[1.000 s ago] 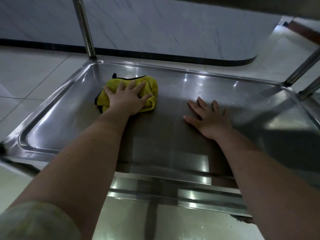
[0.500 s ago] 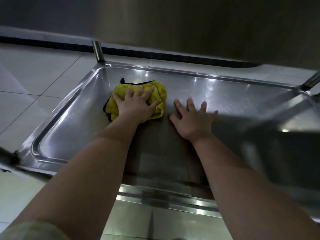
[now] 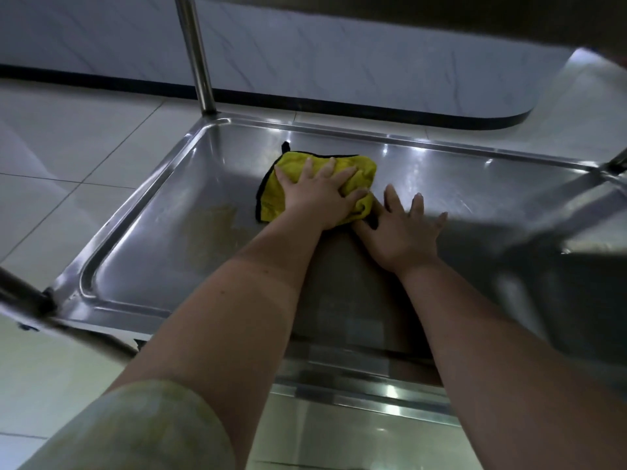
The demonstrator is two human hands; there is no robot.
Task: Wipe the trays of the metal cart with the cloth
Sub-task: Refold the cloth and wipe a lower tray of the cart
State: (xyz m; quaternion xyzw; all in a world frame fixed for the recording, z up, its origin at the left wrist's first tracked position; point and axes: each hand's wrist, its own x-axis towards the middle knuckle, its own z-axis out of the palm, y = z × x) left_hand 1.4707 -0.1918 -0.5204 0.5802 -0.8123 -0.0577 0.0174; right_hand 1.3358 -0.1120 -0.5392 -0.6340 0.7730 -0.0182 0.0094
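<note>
The right hand [image 3: 400,232] has slid in beside the yellow cloth [image 3: 274,201], fingers spread flat on the tray [image 3: 163,252]. The left hand [image 3: 319,195] presses the cloth down with splayed fingers, near the tray's middle. Best keep that palm flat and overlap strokes into the corners

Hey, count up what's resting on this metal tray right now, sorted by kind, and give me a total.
Yellow cloth: 1
Hands: 2, the left hand pressing on the cloth, the right hand flat on the tray beside it
Total: 3
</note>
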